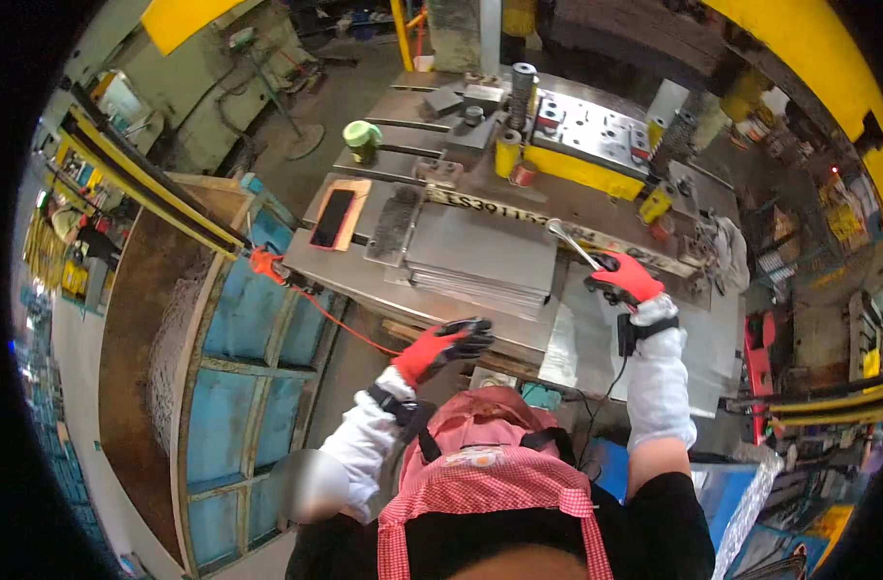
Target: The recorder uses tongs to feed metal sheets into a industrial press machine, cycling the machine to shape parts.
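My right hand (628,280), in a red and black work glove, is closed around the end of a short metal rod with a round, pale head (573,241); its exact kind I cannot make out. The rod's head points up and left, over the far right corner of a stack of flat grey metal sheets (482,246). In front of the stack, apart from it, my left hand (444,350) hangs in a matching glove with its fingers stretched to the right and nothing in them. Dark bands circle both white sleeves.
Behind the sheets stands a press die (596,130) with yellow sides and upright posts. A phone (335,215) on cardboard and a green cup (362,141) lie left of them. A blue-framed bin (238,425) stands left; a grey rag (729,253) hangs at the right.
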Tool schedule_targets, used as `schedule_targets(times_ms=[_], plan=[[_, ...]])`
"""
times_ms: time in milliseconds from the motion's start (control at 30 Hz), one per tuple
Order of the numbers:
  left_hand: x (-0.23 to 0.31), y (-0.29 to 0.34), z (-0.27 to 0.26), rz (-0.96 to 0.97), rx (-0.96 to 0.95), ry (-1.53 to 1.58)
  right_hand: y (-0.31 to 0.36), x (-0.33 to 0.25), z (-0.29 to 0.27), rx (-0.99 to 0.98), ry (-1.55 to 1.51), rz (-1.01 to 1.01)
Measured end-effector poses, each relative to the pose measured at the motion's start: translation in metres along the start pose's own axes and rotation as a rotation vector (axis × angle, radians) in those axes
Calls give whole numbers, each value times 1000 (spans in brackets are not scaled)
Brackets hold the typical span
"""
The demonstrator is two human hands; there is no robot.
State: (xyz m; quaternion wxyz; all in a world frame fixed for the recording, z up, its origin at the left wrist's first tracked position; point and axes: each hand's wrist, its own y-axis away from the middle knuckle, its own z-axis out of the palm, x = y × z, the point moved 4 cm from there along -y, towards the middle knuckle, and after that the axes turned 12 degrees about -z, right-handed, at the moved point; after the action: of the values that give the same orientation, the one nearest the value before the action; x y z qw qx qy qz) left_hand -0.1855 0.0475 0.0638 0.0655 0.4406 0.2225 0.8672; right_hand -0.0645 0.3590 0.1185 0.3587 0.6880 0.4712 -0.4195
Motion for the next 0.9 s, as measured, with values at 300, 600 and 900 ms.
schedule_targets(times_ms=[300,600,900], plan=[[48,-88,5,125,-267,704,12,-69,6,46,-173,-117],[4,-56,22,-113,-194,374,15,27,30,62,-242,-10],[33,-104,-26,34,-31,726,41,-39,26,159,-99,-19]])
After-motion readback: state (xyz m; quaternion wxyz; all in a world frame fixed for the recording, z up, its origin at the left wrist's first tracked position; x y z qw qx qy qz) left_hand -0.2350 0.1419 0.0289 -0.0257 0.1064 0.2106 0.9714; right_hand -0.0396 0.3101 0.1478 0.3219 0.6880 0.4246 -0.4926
